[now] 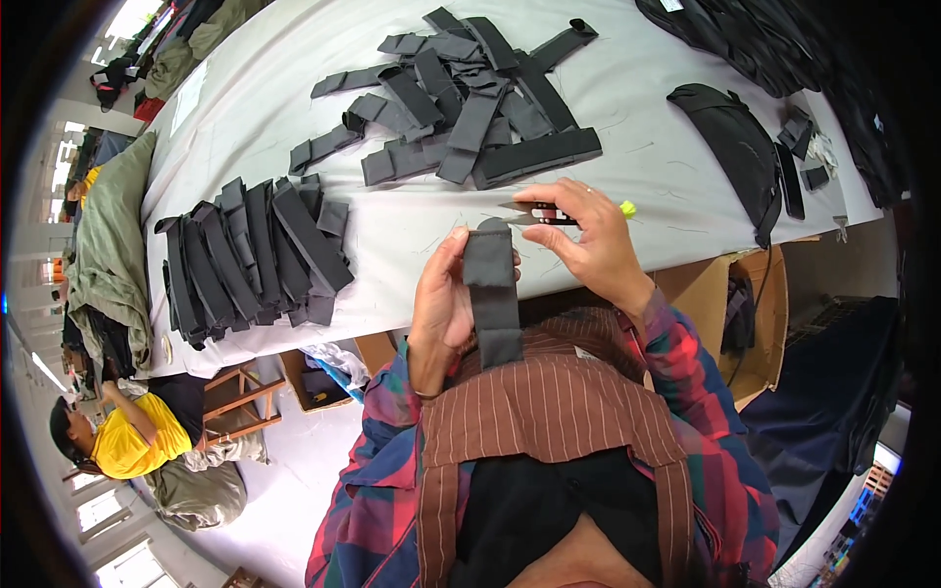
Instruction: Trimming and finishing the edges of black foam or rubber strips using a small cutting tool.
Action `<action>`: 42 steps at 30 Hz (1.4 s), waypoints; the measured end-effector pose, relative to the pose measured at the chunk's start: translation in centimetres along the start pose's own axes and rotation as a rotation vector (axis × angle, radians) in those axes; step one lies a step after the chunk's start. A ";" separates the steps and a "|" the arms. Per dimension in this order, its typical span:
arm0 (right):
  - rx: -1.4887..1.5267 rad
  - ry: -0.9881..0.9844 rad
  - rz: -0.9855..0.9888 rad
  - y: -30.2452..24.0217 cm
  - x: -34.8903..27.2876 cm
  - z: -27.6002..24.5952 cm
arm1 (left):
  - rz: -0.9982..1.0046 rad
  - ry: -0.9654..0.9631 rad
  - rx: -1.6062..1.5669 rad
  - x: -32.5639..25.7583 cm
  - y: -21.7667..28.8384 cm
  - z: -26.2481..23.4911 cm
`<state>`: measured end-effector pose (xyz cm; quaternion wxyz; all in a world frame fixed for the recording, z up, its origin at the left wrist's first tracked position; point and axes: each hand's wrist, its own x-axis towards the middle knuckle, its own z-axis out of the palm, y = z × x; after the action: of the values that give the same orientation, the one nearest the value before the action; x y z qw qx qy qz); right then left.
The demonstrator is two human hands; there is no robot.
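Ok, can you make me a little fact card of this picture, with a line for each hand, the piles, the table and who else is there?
Left hand: holds a dark fabric strip upright
Right hand: holds small snips, blades near the strip's top end; touching or not, can't tell
Loose pile: dark strips, jumbled, farther away
Neater row: dark strips side by side, on the left
Table cover: white, with loose threads
Other person: yellow top, lower left

The strip [492, 279] is coloured dark grey, the tabletop [676, 191] covered in white, the brown apron [554, 412] pale-striped.
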<state>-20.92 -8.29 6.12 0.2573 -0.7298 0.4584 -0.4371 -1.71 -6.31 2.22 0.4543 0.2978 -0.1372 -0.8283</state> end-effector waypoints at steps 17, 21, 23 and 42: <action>-0.418 -0.010 -0.372 -0.1 0.7 0.0 | 0.076 0.052 -0.029 0.8 -1.4 -2.3; -0.298 -0.053 -0.330 0.2 1.0 -0.2 | 0.072 0.065 -0.038 0.7 -1.2 -1.9; -0.318 -0.028 -0.329 0.4 1.0 -0.2 | 0.070 0.059 -0.025 0.7 -1.1 -1.6; -0.182 -0.167 -0.278 1.8 1.7 -0.4 | 0.065 -0.036 -0.067 0.9 -1.2 -1.8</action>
<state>-21.73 -10.57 5.61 0.1645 -0.8402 0.3680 -0.3628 -1.73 -6.31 -0.10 0.4883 0.2630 -0.1270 -0.8224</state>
